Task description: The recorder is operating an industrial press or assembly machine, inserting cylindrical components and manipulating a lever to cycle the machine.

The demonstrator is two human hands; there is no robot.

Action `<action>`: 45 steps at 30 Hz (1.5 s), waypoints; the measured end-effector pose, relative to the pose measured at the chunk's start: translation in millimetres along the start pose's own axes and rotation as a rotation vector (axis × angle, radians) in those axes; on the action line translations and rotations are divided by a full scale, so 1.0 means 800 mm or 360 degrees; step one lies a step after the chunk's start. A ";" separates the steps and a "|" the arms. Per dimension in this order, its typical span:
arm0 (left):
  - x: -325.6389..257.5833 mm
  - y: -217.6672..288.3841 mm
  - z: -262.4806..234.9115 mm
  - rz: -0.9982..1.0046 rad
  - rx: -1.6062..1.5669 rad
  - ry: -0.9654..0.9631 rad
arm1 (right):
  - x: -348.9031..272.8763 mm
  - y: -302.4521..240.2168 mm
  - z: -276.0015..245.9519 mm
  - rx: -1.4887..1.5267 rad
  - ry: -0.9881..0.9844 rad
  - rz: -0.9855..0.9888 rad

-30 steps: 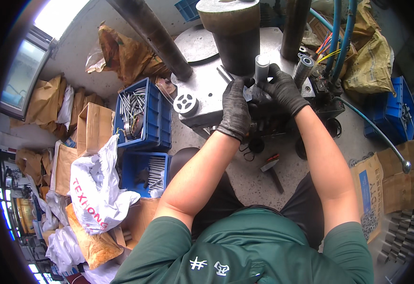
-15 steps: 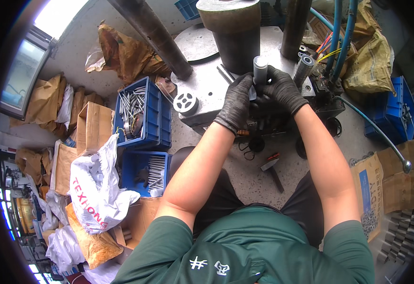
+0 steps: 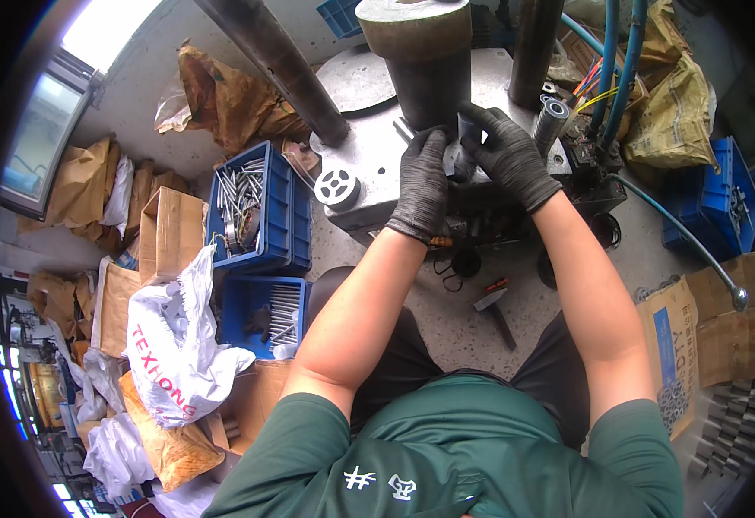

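Observation:
Both my hands wear dark gloves and work at the front of a metal press table, below a thick round press ram [image 3: 425,82]. My right hand [image 3: 511,160] has its fingers around a grey metal tube [image 3: 466,129], which is partly hidden by them and sits beside the ram's lower end. My left hand [image 3: 422,181] is closed just left of the tube; whatever its fingers grip is hidden. Between the hands, low down, shows a shiny metal part [image 3: 458,162]. A thin metal rod [image 3: 402,129] lies behind my left fingers.
On the press table [image 3: 369,160] lies a round wheel-like part with holes [image 3: 337,188]; stacked metal rings [image 3: 551,125] stand at right. Steel columns [image 3: 295,73] flank the ram. Blue bins [image 3: 287,207] of metal rods sit left. A hammer [image 3: 497,318] lies on the floor; a ball-ended lever [image 3: 739,298] juts at right.
The tube, upright and in front of the ram between both hands, has moved back against the ram's lower end. My right fingers have reached forward with it; my left hand has shifted slightly left.

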State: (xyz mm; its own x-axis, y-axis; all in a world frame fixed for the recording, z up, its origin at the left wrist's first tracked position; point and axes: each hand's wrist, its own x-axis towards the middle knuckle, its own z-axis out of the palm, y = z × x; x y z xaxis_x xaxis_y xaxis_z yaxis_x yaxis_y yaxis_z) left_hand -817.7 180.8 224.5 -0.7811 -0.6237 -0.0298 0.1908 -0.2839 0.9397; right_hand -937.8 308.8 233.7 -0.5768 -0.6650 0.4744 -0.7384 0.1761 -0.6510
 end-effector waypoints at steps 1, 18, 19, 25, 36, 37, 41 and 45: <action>-0.001 0.003 0.001 -0.0042 -0.0010 0.0011 | 0.000 -0.001 0.000 -0.0020 0.0022 0.0004; -0.017 0.031 0.003 -0.0545 -0.0604 0.0124 | 0.021 -0.082 -0.069 0.0678 0.0711 -0.0222; -0.018 0.034 0.005 -0.0518 -0.0656 0.0074 | 0.018 -0.088 -0.070 0.0876 0.0710 -0.0206; -0.047 0.051 0.023 -0.0434 -0.0641 -0.0108 | -0.035 -0.089 -0.074 0.1099 0.0147 0.0473; -0.057 -0.024 0.015 0.0793 0.0964 -0.0508 | -0.125 -0.070 -0.105 0.0416 -0.0149 0.0139; -0.056 -0.036 0.016 0.1127 0.1273 -0.0538 | -0.135 -0.067 -0.109 0.0050 -0.0148 -0.0142; -0.088 -0.061 0.039 0.0906 0.0809 -0.0658 | -0.174 -0.056 -0.102 -0.0230 -0.0081 -0.0537; -0.143 -0.012 0.041 -0.0018 0.0143 -0.0687 | -0.202 -0.067 -0.097 -0.0227 -0.0085 -0.0489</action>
State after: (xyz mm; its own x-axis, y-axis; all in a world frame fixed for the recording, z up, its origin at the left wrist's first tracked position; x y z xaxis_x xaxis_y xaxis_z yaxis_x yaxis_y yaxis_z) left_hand -749.5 278.4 230.3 -0.9633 -0.2542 0.0866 0.1430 -0.2128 0.9666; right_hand -832.1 463.0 238.0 -0.3035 -0.7390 0.6015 -0.9184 0.0586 -0.3914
